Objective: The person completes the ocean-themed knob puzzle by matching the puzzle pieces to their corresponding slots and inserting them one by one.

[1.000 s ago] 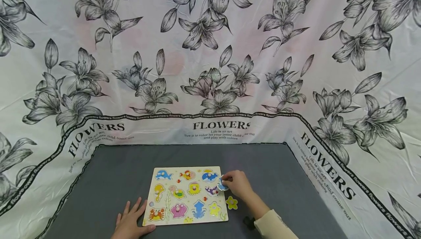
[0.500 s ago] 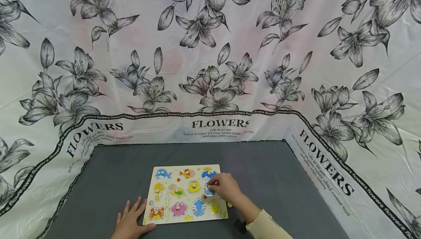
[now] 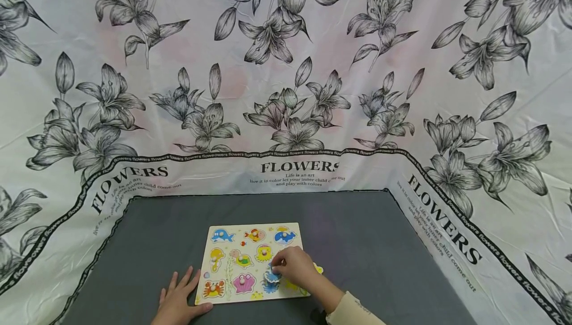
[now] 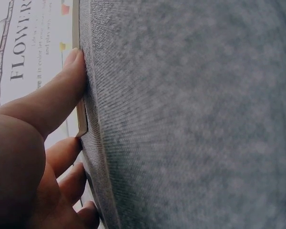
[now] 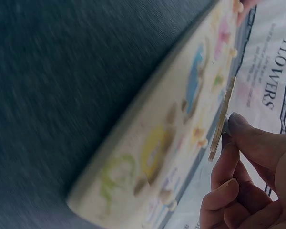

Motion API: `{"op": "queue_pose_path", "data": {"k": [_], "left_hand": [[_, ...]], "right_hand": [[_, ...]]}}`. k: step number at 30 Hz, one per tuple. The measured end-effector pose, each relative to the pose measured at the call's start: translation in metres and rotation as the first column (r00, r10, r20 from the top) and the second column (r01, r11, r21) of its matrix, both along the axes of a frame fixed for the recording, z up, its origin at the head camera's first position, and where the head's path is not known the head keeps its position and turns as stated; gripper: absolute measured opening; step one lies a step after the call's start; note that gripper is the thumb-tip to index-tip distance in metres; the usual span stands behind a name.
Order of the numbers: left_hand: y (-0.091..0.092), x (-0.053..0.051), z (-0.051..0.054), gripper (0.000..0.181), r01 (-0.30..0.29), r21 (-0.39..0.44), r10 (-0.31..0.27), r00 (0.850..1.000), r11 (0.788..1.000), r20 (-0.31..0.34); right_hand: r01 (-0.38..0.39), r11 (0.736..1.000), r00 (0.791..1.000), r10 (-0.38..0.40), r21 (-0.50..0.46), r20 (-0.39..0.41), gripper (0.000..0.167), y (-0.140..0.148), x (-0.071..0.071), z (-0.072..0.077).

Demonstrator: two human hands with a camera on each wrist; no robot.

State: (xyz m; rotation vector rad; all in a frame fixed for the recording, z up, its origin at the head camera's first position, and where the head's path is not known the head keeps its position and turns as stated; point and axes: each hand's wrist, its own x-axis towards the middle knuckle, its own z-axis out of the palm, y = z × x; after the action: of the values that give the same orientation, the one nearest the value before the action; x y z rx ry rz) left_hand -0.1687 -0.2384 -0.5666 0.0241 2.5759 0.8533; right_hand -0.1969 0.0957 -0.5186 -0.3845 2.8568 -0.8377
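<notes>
A wooden peg puzzle board (image 3: 241, 298) with sea-animal pictures lies on the grey cloth. My left hand (image 3: 178, 297) rests spread at its lower left corner; in the left wrist view the thumb (image 4: 62, 95) lies along the board's edge. Between thumb and fingers my right hand (image 3: 297, 268) pinches a blue puzzle piece (image 3: 271, 279), just over the blue squid picture (image 3: 270, 289) in the bottom row. In the right wrist view the piece (image 5: 222, 121) appears edge-on, tilted and apart from the board. My right hand partly covers the yellow star picture.
Just right of the board lies a yellow star piece (image 3: 319, 268), partly behind my right hand. A small dark object (image 3: 318, 316) sits by the right sleeve. Flower-printed cloth (image 3: 304, 178) borders the grey surface at the back and sides.
Holding the blue piece, my right hand has moved left and toward me, from the board's right edge to over the squid picture. The left hand stays at the corner.
</notes>
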Motion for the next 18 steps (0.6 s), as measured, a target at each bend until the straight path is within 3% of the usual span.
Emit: {"op": "queue_pose_path", "data": {"k": [8,18], "left_hand": [[0.001,0.001,0.000,0.117,-0.007,-0.003,0.007,1.000,1.000,-0.007],[0.002,0.002,0.000,0.117,-0.015,0.003,0.016,1.000,1.000,-0.011]], "right_hand": [[-0.003,1.000,0.998,0.005,-0.027,0.061,0.004,-0.009,0.007,-0.008],[-0.031,0.999,0.998,0.031,-0.009,0.062,0.003,-0.010,0.011,-0.015]]}}
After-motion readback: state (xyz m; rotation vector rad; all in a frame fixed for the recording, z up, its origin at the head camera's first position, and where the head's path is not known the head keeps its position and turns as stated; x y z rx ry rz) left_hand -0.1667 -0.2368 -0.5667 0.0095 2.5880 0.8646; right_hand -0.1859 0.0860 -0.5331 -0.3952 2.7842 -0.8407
